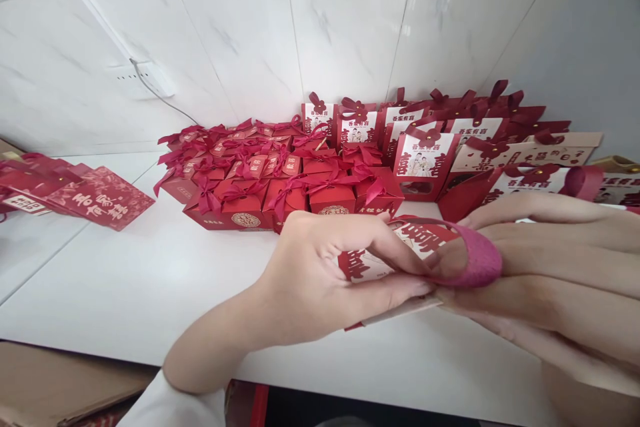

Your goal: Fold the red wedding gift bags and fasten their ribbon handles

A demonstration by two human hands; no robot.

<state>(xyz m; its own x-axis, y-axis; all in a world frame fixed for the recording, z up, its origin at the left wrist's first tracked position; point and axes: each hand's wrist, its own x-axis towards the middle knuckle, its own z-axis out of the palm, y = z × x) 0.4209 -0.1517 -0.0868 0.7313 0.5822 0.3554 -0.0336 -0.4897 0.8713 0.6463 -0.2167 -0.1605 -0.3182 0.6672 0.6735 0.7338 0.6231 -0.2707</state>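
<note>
A red-and-white paper gift box (367,265) with large red characters on its face is held tilted above the table. My left hand (325,273) comes in from the lower left, with thumb and fingers pinched on the box's top edge. From the right side, my right hand (545,267) meets it there, fingertips closed on the same edge. A magenta felt ribbon loop (480,257) rises from the box top and curves over the right fingers. Both hands cover much of the box, and its lower part is hidden.
Behind my hands stand rows of small red boxes with ribbon bows (245,200). Upright handled gift boxes (423,163) line the wall at right. Flat red boxes (107,197) lie at left on the white table (165,280). Brown cardboard (65,383) sits lower left.
</note>
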